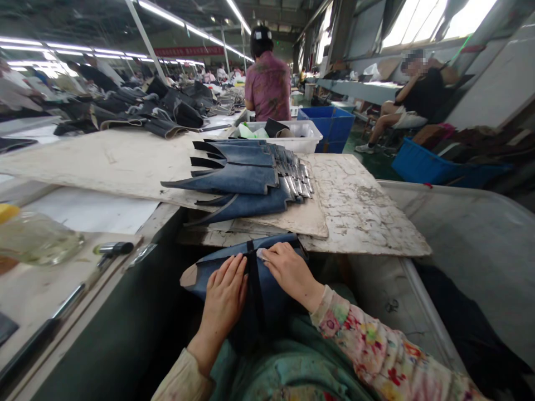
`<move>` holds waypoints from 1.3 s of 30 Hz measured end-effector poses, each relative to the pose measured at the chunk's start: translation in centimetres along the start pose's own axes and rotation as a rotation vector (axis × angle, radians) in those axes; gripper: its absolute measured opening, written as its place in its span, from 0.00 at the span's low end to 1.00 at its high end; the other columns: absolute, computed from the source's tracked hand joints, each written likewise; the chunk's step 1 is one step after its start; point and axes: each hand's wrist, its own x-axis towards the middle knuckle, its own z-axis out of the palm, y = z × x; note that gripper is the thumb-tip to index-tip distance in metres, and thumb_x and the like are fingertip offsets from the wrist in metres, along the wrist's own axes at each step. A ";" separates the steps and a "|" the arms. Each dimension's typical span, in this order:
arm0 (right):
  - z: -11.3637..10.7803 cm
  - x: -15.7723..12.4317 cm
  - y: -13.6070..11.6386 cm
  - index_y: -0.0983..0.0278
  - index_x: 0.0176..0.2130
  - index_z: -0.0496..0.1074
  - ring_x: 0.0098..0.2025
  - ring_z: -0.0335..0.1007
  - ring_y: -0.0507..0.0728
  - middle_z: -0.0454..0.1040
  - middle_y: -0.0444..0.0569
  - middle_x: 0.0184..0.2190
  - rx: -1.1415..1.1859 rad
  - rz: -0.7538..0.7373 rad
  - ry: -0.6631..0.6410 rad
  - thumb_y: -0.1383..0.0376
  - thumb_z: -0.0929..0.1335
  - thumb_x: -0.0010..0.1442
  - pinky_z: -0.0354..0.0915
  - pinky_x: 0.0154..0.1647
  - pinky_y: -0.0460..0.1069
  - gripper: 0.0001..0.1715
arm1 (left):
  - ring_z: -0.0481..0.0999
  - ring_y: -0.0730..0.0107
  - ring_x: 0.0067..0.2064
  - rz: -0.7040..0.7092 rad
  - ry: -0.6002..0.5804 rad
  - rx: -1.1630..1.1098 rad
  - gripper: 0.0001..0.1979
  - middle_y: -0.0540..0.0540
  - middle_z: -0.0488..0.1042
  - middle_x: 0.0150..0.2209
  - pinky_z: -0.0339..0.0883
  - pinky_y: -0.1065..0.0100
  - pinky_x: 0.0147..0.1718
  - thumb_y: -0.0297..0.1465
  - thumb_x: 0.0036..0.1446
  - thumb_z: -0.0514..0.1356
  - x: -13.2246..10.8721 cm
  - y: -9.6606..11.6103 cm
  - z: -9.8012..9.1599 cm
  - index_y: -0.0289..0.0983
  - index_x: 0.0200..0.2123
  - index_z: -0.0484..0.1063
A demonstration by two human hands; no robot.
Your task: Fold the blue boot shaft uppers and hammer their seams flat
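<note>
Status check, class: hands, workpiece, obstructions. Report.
Left hand resting on blue piece. Right hand holding small white wad beside black strip. Nothing visibly blocking; stacked blue pieces lie beyond.

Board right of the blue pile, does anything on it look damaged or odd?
Yes: the board looks worn, with dark, crack-like marks scattered over its pale surface beside the blue pile. Cracks or stains, I can't tell.

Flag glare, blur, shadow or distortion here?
Head view: windows blown out, ceiling tube lights glaring; head view, left edge: yellow-capped bottle blurry and stretched; head view, right: pixelation masks the seated person's face; head view, center: left hand and right hand fairly clear, deep shadow below the blue piece.
</note>
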 end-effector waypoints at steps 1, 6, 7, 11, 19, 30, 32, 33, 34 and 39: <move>0.0 0.0 0.1 0.64 0.48 0.70 0.43 0.62 0.57 0.69 0.51 0.39 0.011 0.002 -0.002 0.68 0.64 0.61 0.64 0.47 0.52 0.15 | 0.67 0.59 0.55 -0.002 -0.010 0.008 0.18 0.42 0.69 0.55 0.58 0.61 0.47 0.29 0.60 0.51 -0.2 0.1 0.0 0.35 0.53 0.66; -0.3 0.7 0.6 0.66 0.47 0.72 0.43 0.64 0.56 0.71 0.51 0.39 0.097 -0.006 -0.049 0.66 0.64 0.61 0.62 0.48 0.51 0.14 | 0.67 0.59 0.55 -0.016 -0.037 0.013 0.19 0.42 0.69 0.56 0.58 0.61 0.48 0.29 0.61 0.50 -0.2 0.6 -0.4 0.35 0.54 0.66; -0.4 0.9 0.7 0.65 0.46 0.72 0.43 0.64 0.55 0.71 0.51 0.39 0.124 -0.014 -0.064 0.66 0.64 0.61 0.62 0.48 0.51 0.14 | 0.67 0.59 0.55 -0.026 -0.039 0.008 0.19 0.42 0.69 0.55 0.58 0.61 0.47 0.29 0.61 0.50 -0.1 0.7 -0.5 0.35 0.54 0.66; -0.9 1.5 1.1 0.65 0.45 0.73 0.43 0.67 0.53 0.72 0.50 0.39 0.227 -0.038 -0.122 0.66 0.64 0.62 0.63 0.48 0.49 0.13 | 0.69 0.59 0.52 -0.068 -0.046 -0.012 0.18 0.41 0.71 0.52 0.59 0.61 0.47 0.29 0.61 0.50 -0.1 0.8 -0.7 0.36 0.54 0.66; -1.9 3.2 1.8 0.65 0.47 0.73 0.45 0.68 0.54 0.74 0.51 0.40 0.235 -0.114 -0.294 0.68 0.63 0.62 0.63 0.50 0.49 0.15 | 0.71 0.61 0.44 -0.196 -0.090 -0.042 0.13 0.41 0.73 0.44 0.63 0.61 0.41 0.31 0.61 0.50 1.7 0.5 -0.8 0.36 0.47 0.68; -2.9 6.2 2.4 0.63 0.47 0.73 0.42 0.69 0.53 0.74 0.48 0.38 0.195 -0.204 -0.548 0.67 0.61 0.63 0.63 0.46 0.47 0.16 | 0.69 0.63 0.40 -0.133 -0.113 -0.169 0.11 0.43 0.72 0.41 0.66 0.63 0.38 0.24 0.59 0.51 3.4 0.6 0.0 0.36 0.43 0.67; -2.8 5.9 2.0 0.64 0.45 0.74 0.41 0.68 0.54 0.74 0.49 0.37 0.178 -0.219 -0.510 0.66 0.61 0.64 0.63 0.45 0.48 0.15 | 0.69 0.63 0.40 -0.117 -0.128 -0.195 0.11 0.43 0.72 0.42 0.67 0.62 0.39 0.24 0.59 0.51 3.1 0.4 0.1 0.35 0.44 0.67; -2.7 5.7 1.8 0.65 0.44 0.74 0.41 0.68 0.55 0.73 0.50 0.37 0.151 -0.227 -0.483 0.66 0.61 0.64 0.63 0.45 0.49 0.15 | 0.69 0.63 0.40 -0.106 -0.141 -0.211 0.11 0.43 0.72 0.43 0.67 0.62 0.40 0.24 0.59 0.51 3.0 0.3 0.0 0.35 0.43 0.68; -2.6 5.4 1.6 0.66 0.44 0.74 0.41 0.67 0.56 0.73 0.51 0.37 0.114 -0.234 -0.454 0.66 0.61 0.63 0.63 0.44 0.49 0.15 | 0.70 0.63 0.40 -0.094 -0.154 -0.228 0.10 0.43 0.72 0.43 0.67 0.62 0.40 0.24 0.59 0.51 3.0 0.2 -0.1 0.35 0.42 0.68; -1.8 3.5 0.5 0.66 0.46 0.71 0.41 0.66 0.56 0.71 0.52 0.37 -0.025 -0.204 -0.330 0.67 0.61 0.64 0.64 0.44 0.50 0.14 | 0.71 0.63 0.43 -0.054 -0.178 -0.233 0.11 0.42 0.73 0.46 0.68 0.62 0.41 0.23 0.58 0.51 2.9 0.1 -0.5 0.35 0.42 0.70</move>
